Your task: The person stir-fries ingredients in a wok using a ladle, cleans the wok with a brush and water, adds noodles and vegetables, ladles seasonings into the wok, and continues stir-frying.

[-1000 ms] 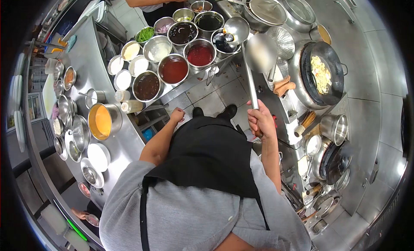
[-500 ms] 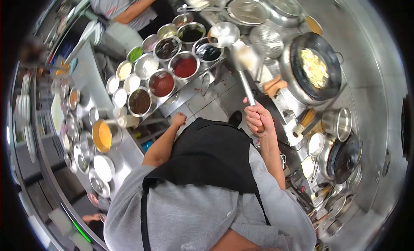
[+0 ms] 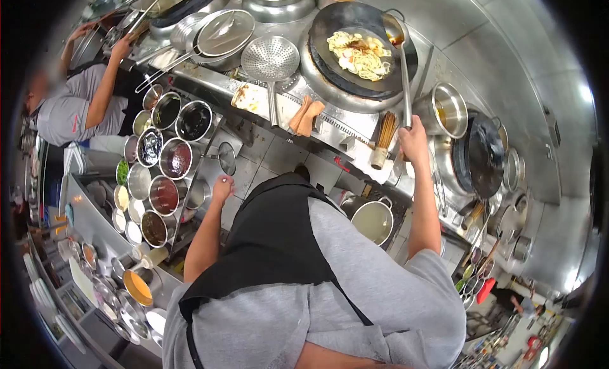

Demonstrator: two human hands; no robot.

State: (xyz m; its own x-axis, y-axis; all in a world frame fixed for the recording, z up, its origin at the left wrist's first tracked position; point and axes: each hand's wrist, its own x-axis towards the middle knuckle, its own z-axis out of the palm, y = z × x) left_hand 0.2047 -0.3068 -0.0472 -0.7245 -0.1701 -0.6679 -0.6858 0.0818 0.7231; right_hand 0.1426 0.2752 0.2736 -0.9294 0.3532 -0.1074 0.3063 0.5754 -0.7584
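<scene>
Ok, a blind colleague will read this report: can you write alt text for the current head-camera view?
A person's right hand holds a ladle by its long handle, its bowl at a black wok of pale, noodle-like food topped with dark sauce. The left hand is curled near metal pots of sauces; a co-worker stands beyond them.

ladle [image 3: 406, 80] in the right hand [image 3: 413, 142], bowl [image 3: 395, 34] beside pale food [image 3: 363, 57] in wok [image 3: 339, 23]

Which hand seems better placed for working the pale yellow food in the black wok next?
Probably the right hand: it grips the long-handled steel ladle, whose bowl is at the round black metal wok. The left hand hangs curled farther off, no tool visible.
</scene>
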